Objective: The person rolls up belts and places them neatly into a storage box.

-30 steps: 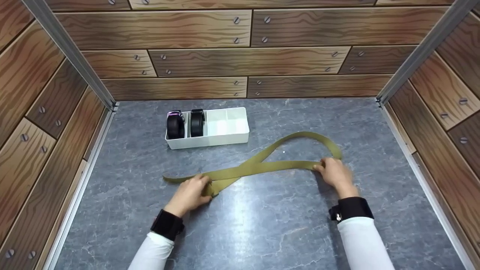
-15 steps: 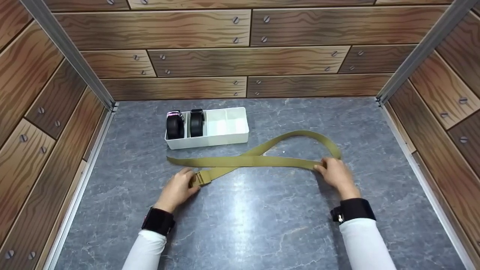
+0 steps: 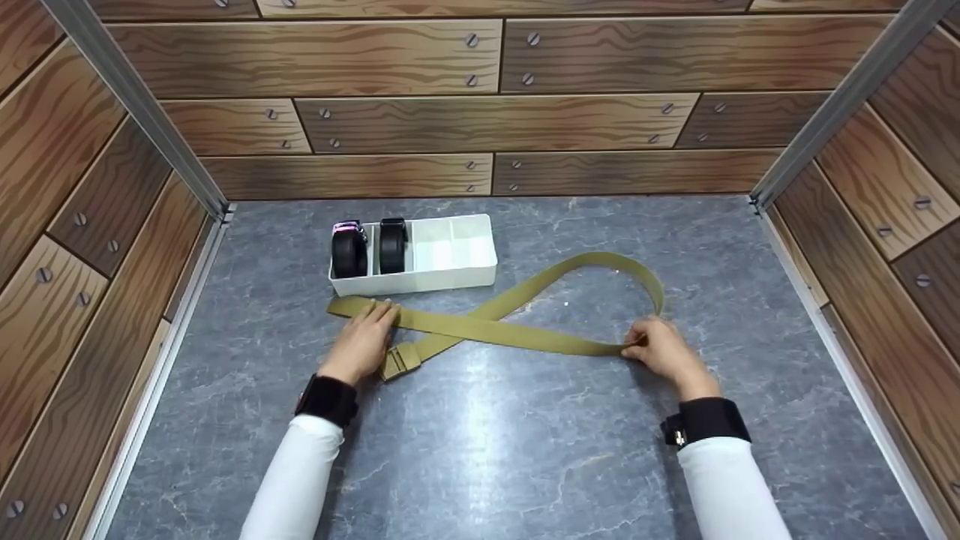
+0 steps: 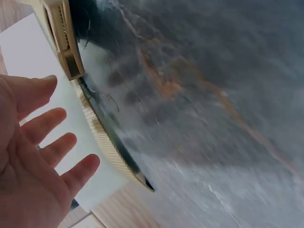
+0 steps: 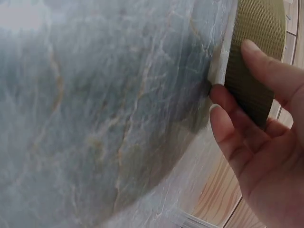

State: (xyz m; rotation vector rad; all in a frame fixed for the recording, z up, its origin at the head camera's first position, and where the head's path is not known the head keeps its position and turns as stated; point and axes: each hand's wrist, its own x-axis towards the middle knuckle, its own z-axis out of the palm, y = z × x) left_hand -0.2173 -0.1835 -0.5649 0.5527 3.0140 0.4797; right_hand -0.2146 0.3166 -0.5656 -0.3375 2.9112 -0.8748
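Note:
An olive webbing belt (image 3: 517, 334) lies on the grey marbled surface in a crossed loop. Its free end points left, and its buckle (image 3: 400, 361) lies just below that strap. Over the free end rests my left hand (image 3: 360, 341), its fingers extended across the webbing in the head view. The left wrist view shows the fingers spread, with the buckle (image 4: 67, 45) beyond the thumb. At the loop's right end my right hand (image 3: 664, 352) pinches the webbing. From the right wrist, the strap (image 5: 256, 42) stands on edge between thumb and fingers.
Behind the belt stands a white divided box (image 3: 457, 278). Two rolled black belts, one at the left end (image 3: 349, 253) and another beside it (image 3: 392, 251), sit in its compartments. Wood-patterned walls (image 3: 405, 56) enclose the surface at the back and sides.
My left hand has let go of the buckle and moved up onto the strap's free end. That end has shifted toward the box. The right hand keeps its pinch while the loop drew slightly left.

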